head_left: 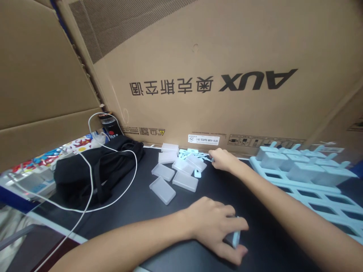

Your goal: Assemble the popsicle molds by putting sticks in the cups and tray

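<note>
My left hand (211, 226) is closed around a popsicle mould (236, 238) low over the black tabletop; its light blue edge shows between thumb and fingers, and the rest is hidden. Farther back, my right hand (224, 159) has its fingers pinched at the right end of a pile of light blue popsicle sticks (185, 152). A bit of light blue shows at those fingertips, seemingly a stick's end. Several frosted, translucent mould cups (185, 181) lie loose in front of the sticks, some overlapping. One blue stick piece (197, 173) lies among them.
At right, a light blue rack (272, 175) has rectangular slots and holds several assembled moulds (306, 172) at its back. A black bag (93, 170), a white cable (136, 166) and a dark bottle (110, 124) are at left. Cardboard (170, 109) walls the back.
</note>
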Demonstrator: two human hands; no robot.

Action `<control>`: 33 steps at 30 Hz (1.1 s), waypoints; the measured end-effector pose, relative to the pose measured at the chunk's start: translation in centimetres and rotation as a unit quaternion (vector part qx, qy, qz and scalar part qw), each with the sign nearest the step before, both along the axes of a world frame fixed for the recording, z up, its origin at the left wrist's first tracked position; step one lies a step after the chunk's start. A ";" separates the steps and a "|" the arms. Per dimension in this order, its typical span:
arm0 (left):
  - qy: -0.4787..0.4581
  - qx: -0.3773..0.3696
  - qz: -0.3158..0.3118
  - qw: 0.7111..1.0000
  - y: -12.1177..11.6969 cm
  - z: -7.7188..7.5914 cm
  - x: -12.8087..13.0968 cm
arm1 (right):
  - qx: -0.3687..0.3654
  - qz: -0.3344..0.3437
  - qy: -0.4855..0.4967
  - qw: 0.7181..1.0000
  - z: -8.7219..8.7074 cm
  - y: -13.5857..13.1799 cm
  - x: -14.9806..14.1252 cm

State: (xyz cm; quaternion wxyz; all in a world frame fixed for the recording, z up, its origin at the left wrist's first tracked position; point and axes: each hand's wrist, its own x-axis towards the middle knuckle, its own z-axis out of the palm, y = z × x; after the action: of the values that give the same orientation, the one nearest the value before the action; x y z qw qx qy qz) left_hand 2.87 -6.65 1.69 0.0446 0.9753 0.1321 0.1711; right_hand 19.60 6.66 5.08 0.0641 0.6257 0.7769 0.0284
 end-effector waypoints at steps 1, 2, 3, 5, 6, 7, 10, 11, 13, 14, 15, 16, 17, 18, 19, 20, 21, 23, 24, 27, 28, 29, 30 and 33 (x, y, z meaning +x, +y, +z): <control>-0.005 -0.001 0.001 1.000 0.1 0.0 0.0 | -0.002 -0.003 -0.001 1.000 0.1 -0.1 0.0; -0.009 -0.004 0.001 1.000 0.2 0.0 -0.1 | -0.005 -0.005 -0.002 1.000 0.1 -0.2 -0.1; -0.013 -0.010 0.001 1.000 0.3 0.1 -0.2 | -0.007 -0.008 -0.003 1.000 0.2 -0.4 -0.1; -0.025 -0.038 0.000 0.999 0.6 0.1 -0.3 | -0.009 -0.016 -0.002 1.000 0.5 -0.7 -0.2; -0.037 -0.060 0.000 0.998 0.7 0.1 -0.3 | -0.009 -0.021 -0.003 1.000 0.8 -0.8 -0.2; -0.055 -0.086 0.003 0.995 0.9 0.1 -0.4 | -0.008 -0.029 -0.002 1.000 1.1 -1.0 -0.1; -0.142 -0.161 0.047 0.976 1.4 -0.5 -0.4 | 0.006 -0.049 0.052 0.997 2.2 -2.0 0.7; -0.176 -0.180 0.063 0.966 1.6 -0.8 -0.4 | 0.012 -0.048 0.094 0.994 2.7 -2.6 1.1; -0.237 -0.207 0.078 0.946 2.0 -1.3 -0.4 | 0.014 -0.038 0.206 0.978 3.5 -4.2 2.0; -0.258 -0.219 0.078 0.938 2.2 -1.5 -0.4 | 0.007 -0.031 0.267 0.963 3.8 -5.2 2.6; -0.273 -0.230 0.076 0.931 2.3 -1.6 -0.4 | -0.007 -0.027 0.327 0.945 4.1 -6.3 3.0; -0.280 -0.241 0.076 0.926 2.4 -1.6 -0.4 | -0.026 -0.025 0.385 0.922 4.5 -7.4 3.4; -0.281 -0.251 0.079 0.923 2.4 -1.5 -0.4 | -0.044 -0.024 0.439 0.897 5.0 -8.4 3.6; -0.277 -0.260 0.083 0.921 2.4 -1.3 -0.5 | -0.058 -0.022 0.484 0.873 5.5 -9.3 3.5; -0.269 -0.266 0.089 0.921 2.4 -1.1 -0.5 | -0.067 -0.016 0.520 0.851 6.2 -10.0 3.0; -0.259 -0.269 0.092 0.923 2.3 -0.9 -0.5 | -0.071 -0.003 0.550 0.832 7.0 -10.5 2.1; -0.248 -0.269 0.094 0.926 2.2 -0.8 -0.6 | -0.075 0.018 0.572 0.817 8.0 -10.9 0.8; -0.232 -0.263 0.096 0.932 2.1 -0.6 -0.6 | -0.090 0.094 0.603 0.787 10.4 -11.0 -2.8; -0.227 -0.258 0.094 0.934 2.0 -0.6 -0.6 | -0.119 0.149 0.609 0.770 11.6 -10.9 -4.8; -0.222 -0.246 0.086 0.940 2.1 -0.7 -0.5 | -0.198 0.293 0.596 0.721 14.6 -10.5 -9.4; -0.224 -0.244 0.085 0.940 2.1 -0.8 -0.5 | -0.199 0.312 0.596 0.713 15.2 -10.6 -9.8; -0.230 -0.244 0.088 0.938 2.1 -0.8 -0.5 | -0.192 0.315 0.599 0.711 15.3 -10.8 -9.6; -0.238 -0.246 0.094 0.935 2.1 -0.9 -0.6 | -0.176 0.300 0.605 0.716 15.1 -11.1 -8.8; -0.269 -0.252 0.101 0.924 2.0 -0.9 -0.7 | -0.105 0.177 0.624 0.754 12.4 -12.2 -4.0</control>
State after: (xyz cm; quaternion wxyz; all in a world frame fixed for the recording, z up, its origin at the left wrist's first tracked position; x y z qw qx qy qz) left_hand 2.21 -4.68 0.79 0.3048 0.8306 0.2519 0.3920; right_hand 15.64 -5.53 17.48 -0.3762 0.3454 0.7392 -0.4391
